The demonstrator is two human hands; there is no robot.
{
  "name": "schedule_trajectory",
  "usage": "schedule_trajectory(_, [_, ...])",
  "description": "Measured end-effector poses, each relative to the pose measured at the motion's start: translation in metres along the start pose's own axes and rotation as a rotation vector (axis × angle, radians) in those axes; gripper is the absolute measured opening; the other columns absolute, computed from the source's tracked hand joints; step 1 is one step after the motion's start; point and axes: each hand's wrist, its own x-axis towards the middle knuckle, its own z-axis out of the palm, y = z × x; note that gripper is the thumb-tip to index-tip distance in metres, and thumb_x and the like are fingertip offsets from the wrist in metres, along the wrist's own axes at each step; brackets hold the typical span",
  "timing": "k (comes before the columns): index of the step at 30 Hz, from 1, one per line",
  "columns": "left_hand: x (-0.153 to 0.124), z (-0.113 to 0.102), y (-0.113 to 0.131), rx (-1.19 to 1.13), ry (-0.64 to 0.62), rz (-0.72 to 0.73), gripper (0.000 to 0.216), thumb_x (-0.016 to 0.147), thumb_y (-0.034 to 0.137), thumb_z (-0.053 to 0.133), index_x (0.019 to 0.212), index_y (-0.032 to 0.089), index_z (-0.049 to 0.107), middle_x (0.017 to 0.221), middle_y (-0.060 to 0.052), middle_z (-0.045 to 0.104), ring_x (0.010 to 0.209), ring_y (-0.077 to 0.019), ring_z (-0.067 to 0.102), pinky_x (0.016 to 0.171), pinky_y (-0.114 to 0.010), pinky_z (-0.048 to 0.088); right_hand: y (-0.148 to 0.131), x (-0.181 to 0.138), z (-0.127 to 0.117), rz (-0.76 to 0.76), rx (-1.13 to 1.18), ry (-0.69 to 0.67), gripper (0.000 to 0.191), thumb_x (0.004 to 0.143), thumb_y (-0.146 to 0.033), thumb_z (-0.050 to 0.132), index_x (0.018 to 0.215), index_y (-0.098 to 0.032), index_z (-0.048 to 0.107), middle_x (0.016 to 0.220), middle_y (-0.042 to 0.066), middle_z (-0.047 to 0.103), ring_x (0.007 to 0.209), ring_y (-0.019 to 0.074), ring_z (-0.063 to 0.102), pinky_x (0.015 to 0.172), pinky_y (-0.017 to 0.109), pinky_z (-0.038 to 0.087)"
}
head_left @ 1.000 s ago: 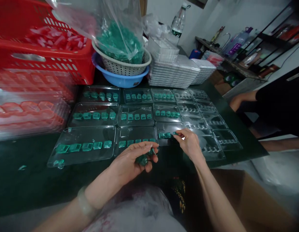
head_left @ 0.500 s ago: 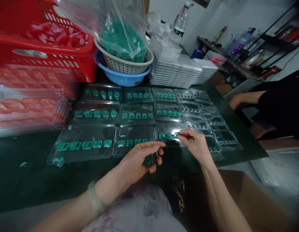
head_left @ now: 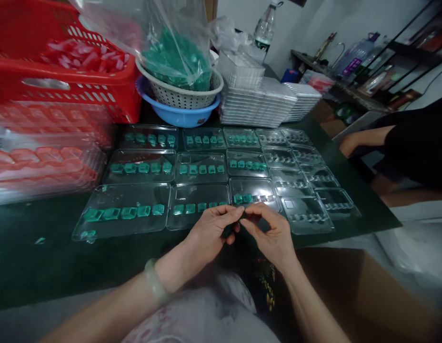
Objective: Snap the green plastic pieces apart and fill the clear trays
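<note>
Over a dark green table, a person's two bare hands meet at the fingertips. The left hand, a pale bangle on its wrist, curls loosely around a few green pieces, mostly hidden by its fingers. The right hand has thumb and forefinger brought close together beside the left fingertips; whether they pinch anything cannot be told. Just beyond the hands lies a clear tray with two green blocks at the left of its row and colourless slots to their right. Trays to the left hold rows of green blocks; those to the right are colourless. Behind stand a red basket, a blue basin under a pale colander, and stacked clear trays.
</note>
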Motion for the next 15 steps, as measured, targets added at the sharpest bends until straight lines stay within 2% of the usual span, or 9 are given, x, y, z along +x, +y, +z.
schedule_trajectory(4, [0.001, 0.000, -0.002, -0.023, 0.018, 0.004, 0.016, 0.069, 0.028, 0.068, 0.069, 0.012, 0.063, 0.065, -0.001, 0.051, 0.054, -0.0071, 0.045, 0.044, -0.019, 0.029, -0.001, -0.007, 0.004, 0.063, 0.080, 0.049, 0.014, 0.076, -0.017, 0.061, 0.088, -0.022, 0.061, 0.080, -0.001, 0.061, 0.072, 0.0109, 0.056, 0.066, 0.024, 0.046])
schedule_trajectory(9, [0.001, 0.008, 0.002, -0.195, -0.044, -0.160, 0.012, 0.068, 0.021, 0.067, 0.060, 0.013, 0.060, 0.058, 0.000, 0.050, 0.051, -0.0077, 0.043, 0.043, -0.020, 0.027, -0.003, -0.017, 0.007, 0.073, 0.066, 0.080, 0.010, 0.075, -0.016, 0.063, 0.083, -0.022, 0.062, 0.077, -0.002, 0.061, 0.070, 0.0103, 0.058, 0.064, 0.023, 0.046])
schedule_trajectory(11, [0.001, 0.012, 0.003, -0.195, -0.047, -0.179, 0.012, 0.070, 0.020, 0.064, 0.061, 0.013, 0.061, 0.059, 0.000, 0.050, 0.051, -0.0080, 0.043, 0.042, -0.021, 0.028, -0.005, -0.020, 0.005, 0.060, 0.038, 0.088, 0.011, 0.075, -0.016, 0.062, 0.084, -0.021, 0.063, 0.078, -0.002, 0.062, 0.069, 0.0104, 0.058, 0.063, 0.023, 0.046])
schedule_trajectory(15, [0.003, 0.012, 0.003, -0.151, 0.006, -0.148, 0.016, 0.074, 0.026, 0.060, 0.071, 0.011, 0.065, 0.074, -0.006, 0.056, 0.060, -0.0114, 0.050, 0.042, -0.020, 0.031, 0.009, -0.013, -0.010, 0.056, -0.103, 0.199, 0.011, 0.076, -0.019, 0.061, 0.086, -0.021, 0.064, 0.080, 0.000, 0.062, 0.071, 0.0118, 0.058, 0.064, 0.024, 0.046])
